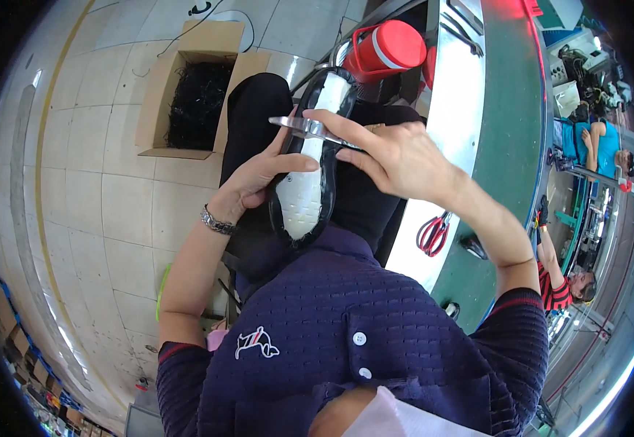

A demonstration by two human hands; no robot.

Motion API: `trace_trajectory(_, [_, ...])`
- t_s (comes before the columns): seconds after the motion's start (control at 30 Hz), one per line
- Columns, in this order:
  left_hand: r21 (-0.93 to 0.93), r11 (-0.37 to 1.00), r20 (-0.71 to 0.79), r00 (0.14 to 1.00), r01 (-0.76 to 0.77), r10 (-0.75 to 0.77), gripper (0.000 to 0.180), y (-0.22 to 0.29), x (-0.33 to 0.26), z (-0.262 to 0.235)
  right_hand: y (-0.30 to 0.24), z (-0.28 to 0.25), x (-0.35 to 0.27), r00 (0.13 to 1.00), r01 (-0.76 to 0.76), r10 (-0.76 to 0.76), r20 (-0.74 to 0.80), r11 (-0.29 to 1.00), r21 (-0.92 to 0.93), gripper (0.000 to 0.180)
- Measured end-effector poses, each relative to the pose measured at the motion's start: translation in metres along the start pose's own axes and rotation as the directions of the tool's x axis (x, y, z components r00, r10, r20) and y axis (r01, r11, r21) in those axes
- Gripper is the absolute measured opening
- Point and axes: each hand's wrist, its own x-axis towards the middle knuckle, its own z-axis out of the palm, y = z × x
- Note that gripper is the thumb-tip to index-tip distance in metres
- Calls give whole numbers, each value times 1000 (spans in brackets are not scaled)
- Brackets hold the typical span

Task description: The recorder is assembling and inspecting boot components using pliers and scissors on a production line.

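While you are sitting beside the green conveyor belt (510, 124), your left hand (255, 182) is cradling a black shoe (308, 175) sole-up over your lap, its grip wrapped around the shoe's side with the thumb lying across the white sole. Your right hand (397, 156) is holding a pair of metal scissors (310, 129), its grip closed on them, with the blades lying across the sole near the heel. Red-handled scissors (432, 233) are lying on the steel edge of the desk (452, 109), near your right forearm. On the tiled floor (98, 189) to your left, an open cardboard box (197, 91) is holding dark scraps. Other people are working far off on the right.
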Motion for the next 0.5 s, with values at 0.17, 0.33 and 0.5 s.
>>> trace_trajectory(0.17, [-3,1000,39,999,2,-2,111,0,1,4,4,14,3,999,-30,31,39,999,-13,61])
trace_trajectory(0.33, [-16,998,54,996,67,-66,120,-7,2,-4,-17,6,-10,996,13,-4,-90,995,103,63])
trace_trajectory(0.5, [-26,985,152,974,-168,170,108,-28,3,-3,-9,15,-13,985,-130,126,118,991,27,64])
